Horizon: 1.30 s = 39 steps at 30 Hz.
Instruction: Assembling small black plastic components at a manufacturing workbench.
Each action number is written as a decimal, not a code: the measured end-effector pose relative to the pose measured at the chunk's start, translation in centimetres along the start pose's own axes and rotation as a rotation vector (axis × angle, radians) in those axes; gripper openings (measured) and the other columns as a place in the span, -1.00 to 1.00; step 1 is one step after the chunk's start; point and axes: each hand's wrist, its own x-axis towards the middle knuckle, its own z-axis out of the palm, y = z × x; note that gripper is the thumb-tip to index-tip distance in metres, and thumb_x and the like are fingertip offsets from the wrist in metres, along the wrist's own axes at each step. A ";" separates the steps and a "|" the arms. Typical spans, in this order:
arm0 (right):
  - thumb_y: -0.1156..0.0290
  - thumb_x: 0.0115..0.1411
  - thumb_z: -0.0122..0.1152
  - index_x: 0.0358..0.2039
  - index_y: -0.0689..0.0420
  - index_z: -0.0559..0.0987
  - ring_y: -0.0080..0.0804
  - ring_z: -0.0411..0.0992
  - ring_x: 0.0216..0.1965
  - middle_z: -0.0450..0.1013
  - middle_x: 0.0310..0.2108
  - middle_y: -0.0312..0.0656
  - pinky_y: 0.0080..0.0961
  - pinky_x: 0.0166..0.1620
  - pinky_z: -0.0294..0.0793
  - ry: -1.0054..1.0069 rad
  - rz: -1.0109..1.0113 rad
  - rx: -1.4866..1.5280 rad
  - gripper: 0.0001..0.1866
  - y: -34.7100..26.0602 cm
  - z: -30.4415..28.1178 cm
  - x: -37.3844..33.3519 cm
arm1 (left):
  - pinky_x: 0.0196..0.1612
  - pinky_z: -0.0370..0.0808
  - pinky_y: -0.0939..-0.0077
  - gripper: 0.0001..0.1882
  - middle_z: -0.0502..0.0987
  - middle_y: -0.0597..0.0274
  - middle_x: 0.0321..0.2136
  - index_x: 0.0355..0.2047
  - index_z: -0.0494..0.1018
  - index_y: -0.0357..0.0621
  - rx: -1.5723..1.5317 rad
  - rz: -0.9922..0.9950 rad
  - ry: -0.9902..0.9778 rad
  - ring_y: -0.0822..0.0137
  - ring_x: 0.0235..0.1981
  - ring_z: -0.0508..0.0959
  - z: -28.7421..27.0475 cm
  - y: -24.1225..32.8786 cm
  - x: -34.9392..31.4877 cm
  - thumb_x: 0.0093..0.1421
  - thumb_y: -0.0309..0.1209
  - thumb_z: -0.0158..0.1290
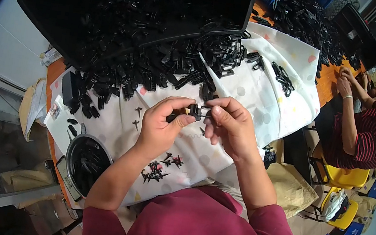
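Observation:
Above the near part of the white cloth, my left hand pinches a small black plastic part between thumb and fingertips. From the other side my right hand grips the same part, thumb and forefinger at its right end. It has an open, frame-like shape; its finer detail is too small to tell. Another dark piece shows partly within my left fingers. Just beyond my hands spreads a heap of similar black plastic parts. Small pointed black pieces lie scattered near my left forearm.
A large black bin lies tipped at the back, parts spilling from it. At the left stand a round dark bowl of black pieces and a black box. A person in a striped top sits at the right beside yellow stools.

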 end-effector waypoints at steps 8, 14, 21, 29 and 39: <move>0.41 0.11 0.04 -0.32 0.24 0.42 -0.48 0.26 -0.81 0.38 -0.63 -0.11 -0.66 -0.77 0.17 0.001 -0.020 0.065 -0.83 -0.2 0.1 -0.6 | -0.40 0.43 0.60 -0.72 0.47 0.16 -0.35 -0.29 0.43 -0.23 0.236 0.136 0.004 0.38 -0.47 0.48 -0.1 1.9 -0.1 -0.08 -0.55 0.14; 0.43 0.10 0.04 -0.35 0.24 0.42 -0.49 0.26 -0.82 0.38 -0.66 -0.13 -0.68 -0.80 0.15 -0.015 0.007 0.077 -0.85 -0.5 -0.1 -1.2 | -0.43 0.43 0.59 -0.69 0.47 0.10 -0.35 -0.30 0.41 -0.24 0.442 0.347 -0.084 0.33 -0.45 0.48 -0.5 2.6 0.2 -0.13 -0.65 0.11; 0.44 0.09 0.06 -0.39 0.23 0.42 -0.53 0.23 -0.84 0.36 -0.70 -0.18 -0.71 -0.82 0.15 0.023 0.069 -0.064 -0.87 -0.3 -0.1 -1.6 | -0.45 0.44 0.46 -0.66 0.48 0.15 -0.40 -0.32 0.41 -0.16 0.618 0.464 -0.087 0.19 -0.45 0.50 -0.6 2.6 -0.2 -0.19 -0.57 0.15; 0.38 0.10 0.08 -0.41 0.20 0.40 -0.56 0.26 -0.79 0.34 -0.69 -0.21 -0.72 -0.81 0.18 0.030 0.103 -0.027 -0.85 0.8 0.1 -1.1 | -0.46 0.43 0.56 -0.74 0.48 0.12 -0.40 -0.34 0.43 -0.24 0.347 0.114 -0.037 0.34 -0.51 0.48 0.2 2.5 -1.2 -0.11 -0.55 0.13; 0.31 0.14 0.03 -0.23 0.22 0.29 -0.60 0.32 -0.71 0.39 -0.54 -0.19 -0.71 -0.69 0.31 0.140 -0.019 -0.535 -0.72 3.5 0.2 -1.0 | -0.46 0.29 0.79 -0.68 0.47 0.31 -0.39 -0.15 0.37 -0.29 -0.362 -0.446 0.108 0.65 -0.53 0.34 2.3 -0.4 -1.2 0.08 -0.44 0.04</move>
